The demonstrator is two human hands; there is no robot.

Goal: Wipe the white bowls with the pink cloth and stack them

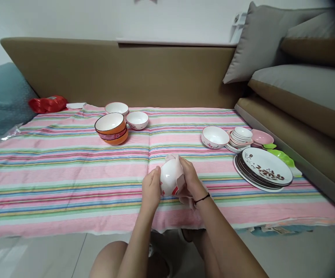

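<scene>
My left hand (151, 189) grips a small white bowl (170, 178) with red marks, held tilted on its side above the striped cloth (69, 173). My right hand (191, 180) presses a pale pink rag (181, 185) against the bowl's right side, fingers curled round it. A thin black band circles my right wrist. Both hands hover near the front middle of the cloth.
Stacked orange bowls (111, 128) and two white bowls (137, 119) sit at the back left. At the right are a white bowl (214, 136), small stacked dishes (241, 136), a pink dish (261, 137), a pile of patterned plates (263, 168) and green spoons (283, 156). A red bag (48, 103) lies far left.
</scene>
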